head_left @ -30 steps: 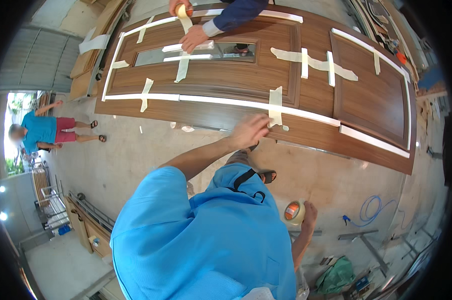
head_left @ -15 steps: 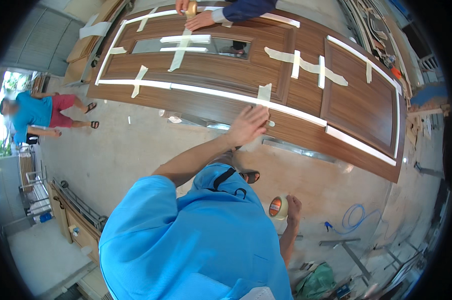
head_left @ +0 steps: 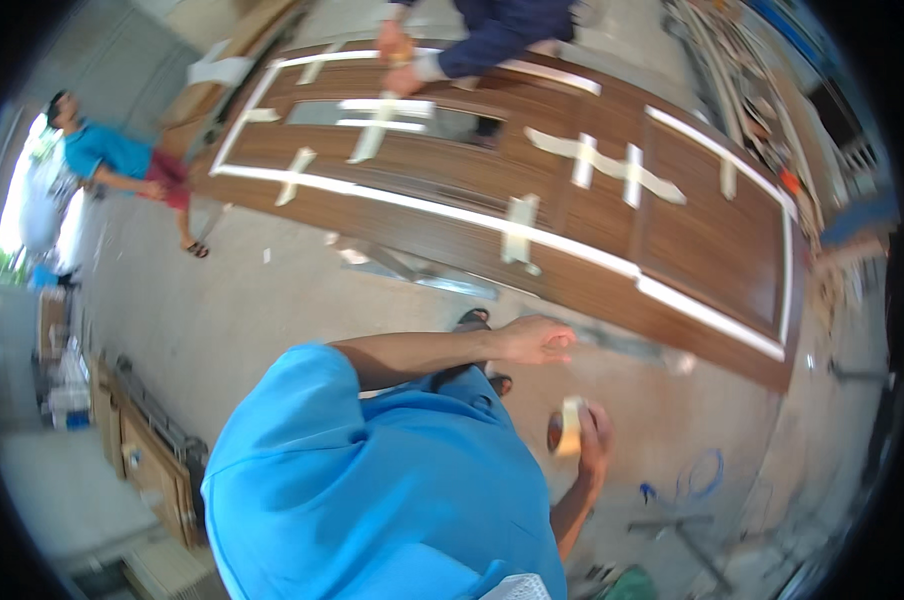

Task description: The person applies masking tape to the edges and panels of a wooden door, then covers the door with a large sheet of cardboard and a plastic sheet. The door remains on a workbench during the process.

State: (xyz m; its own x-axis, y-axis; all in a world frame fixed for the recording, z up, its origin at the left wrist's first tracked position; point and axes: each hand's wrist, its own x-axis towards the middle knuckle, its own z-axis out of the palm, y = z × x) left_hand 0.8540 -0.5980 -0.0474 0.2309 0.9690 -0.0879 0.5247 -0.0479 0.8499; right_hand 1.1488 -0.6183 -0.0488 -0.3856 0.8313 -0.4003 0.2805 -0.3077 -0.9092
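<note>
My left hand is off the door, in the air between its near edge and my body. Its fingers are loosely bent and slightly blurred, with nothing visible between them. Lower and to the right, my right hand grips a roll of cream masking tape. Ahead lies a brown wood-grain door, flat and raised above the floor. White strips frame its panels. A tape piece crosses the near strip, and a longer tape piece spans two short white strips.
Across the door, a co-worker's hands work at a tape piece with a tape roll. Another person stands at the left. Boards lean at lower left; a blue hose lies on the floor at right.
My left hand has left the tape on the near strip and come back toward my body, closer to the roll. The right hand keeps the roll, turned somewhat. The person at left has shifted posture.
</note>
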